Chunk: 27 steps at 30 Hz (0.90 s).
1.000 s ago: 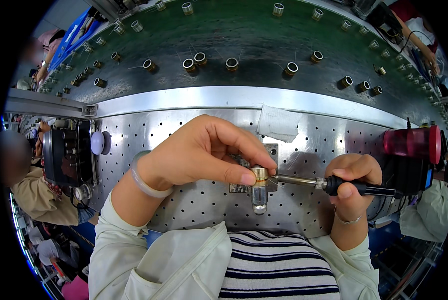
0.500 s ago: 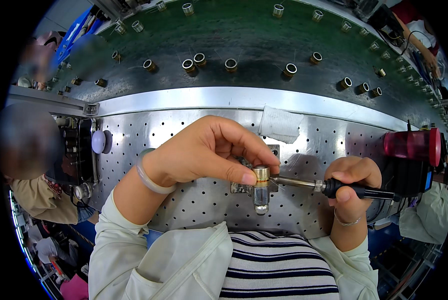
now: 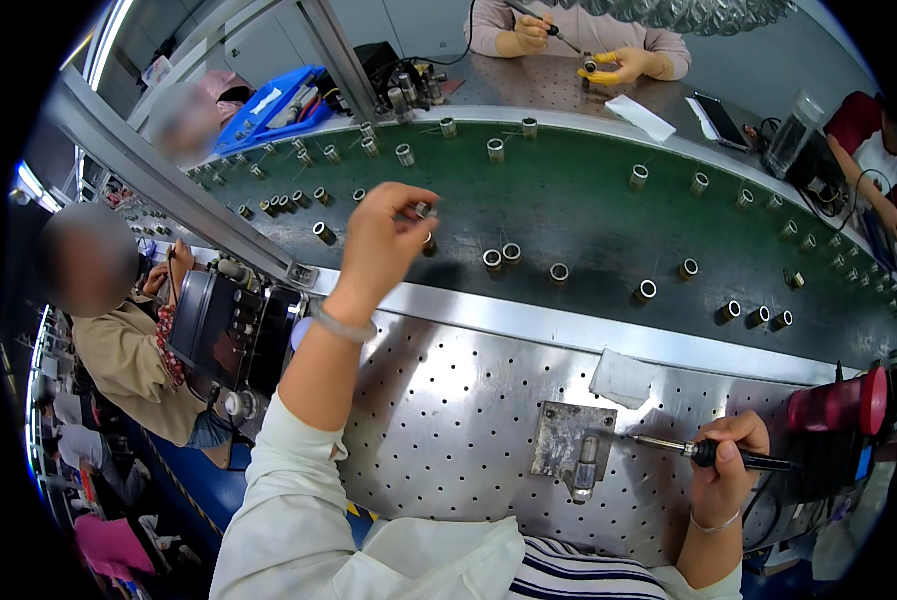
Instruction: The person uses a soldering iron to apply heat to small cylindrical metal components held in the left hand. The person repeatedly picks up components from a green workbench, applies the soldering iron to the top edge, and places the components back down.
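My left hand [image 3: 381, 240] reaches out over the green conveyor belt [image 3: 569, 215], its fingers pinched on a small metal cylinder [image 3: 425, 210], mostly hidden by the fingertips. Another metal cylinder stands on the belt just below those fingers. Over the right of the perforated metal worktop, my right hand [image 3: 729, 465] is closed around the black handle of a soldering iron [image 3: 707, 452]. The iron's tip points left, toward a stained metal block [image 3: 559, 440] that bears a shiny round-ended post [image 3: 587, 465]. Nothing sits over this post.
A white cloth [image 3: 624, 378] lies by the belt's metal rail. At the right stands a red, transparent-looking container [image 3: 839, 403]. Several metal cylinders with thin wires stand along the belt. Across it, a co-worker in yellow finger covers works with an iron; another person sits at left beside black equipment [image 3: 224, 330].
My left hand has gone from the post to the belt, far and left, taking the metal cylinder off the post. The soldering iron has drawn away from the post. The view has shifted.
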Tool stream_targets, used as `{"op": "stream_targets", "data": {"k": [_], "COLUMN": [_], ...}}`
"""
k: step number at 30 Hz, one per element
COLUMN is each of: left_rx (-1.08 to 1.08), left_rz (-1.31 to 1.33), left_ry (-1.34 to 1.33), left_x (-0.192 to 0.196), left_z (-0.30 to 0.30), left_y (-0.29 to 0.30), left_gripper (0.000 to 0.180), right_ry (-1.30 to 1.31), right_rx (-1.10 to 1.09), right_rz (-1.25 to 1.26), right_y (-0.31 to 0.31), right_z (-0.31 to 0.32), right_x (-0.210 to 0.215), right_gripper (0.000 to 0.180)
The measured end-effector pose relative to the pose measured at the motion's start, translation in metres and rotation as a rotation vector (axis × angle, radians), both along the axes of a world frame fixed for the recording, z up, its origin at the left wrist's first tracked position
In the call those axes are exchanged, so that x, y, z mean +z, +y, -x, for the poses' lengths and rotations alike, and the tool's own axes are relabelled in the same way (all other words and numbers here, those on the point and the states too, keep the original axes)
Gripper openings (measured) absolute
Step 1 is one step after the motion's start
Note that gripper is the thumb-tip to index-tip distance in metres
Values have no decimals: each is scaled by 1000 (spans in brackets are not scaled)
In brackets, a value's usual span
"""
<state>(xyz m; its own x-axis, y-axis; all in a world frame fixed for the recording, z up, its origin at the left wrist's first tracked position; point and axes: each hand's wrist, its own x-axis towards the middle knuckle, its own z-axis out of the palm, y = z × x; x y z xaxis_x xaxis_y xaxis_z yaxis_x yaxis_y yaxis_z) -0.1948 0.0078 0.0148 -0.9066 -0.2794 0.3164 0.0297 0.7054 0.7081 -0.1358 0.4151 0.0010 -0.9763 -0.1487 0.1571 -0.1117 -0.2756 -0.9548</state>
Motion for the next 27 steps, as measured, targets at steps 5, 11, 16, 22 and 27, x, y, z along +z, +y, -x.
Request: {"op": "stream_targets", "data": {"k": [5,11,16,22,27], "left_rx": [143,127,136,20,35], "left_rz": [359,427,187,415,411], "left_ry": [72,-25,37,172,-4], "left_x": [-35,-39,-19,-27,-25], "left_z": [34,39,8,-20,-32], "left_y": [-78,-74,-53,-19,-29], "left_gripper": [21,28,29,26,20], "right_ry": [-126,-165,-166,-204,-221], "right_rx": [-10,-37,-25,26,4], "right_rz": [38,46,61,64,101], "right_y": [-5,-6,-4,-9,-10], "right_z": [1,2,0,-4,-3], "right_x": [1,0,-6,1,0], "right_gripper": [29,29,27,26,25]}}
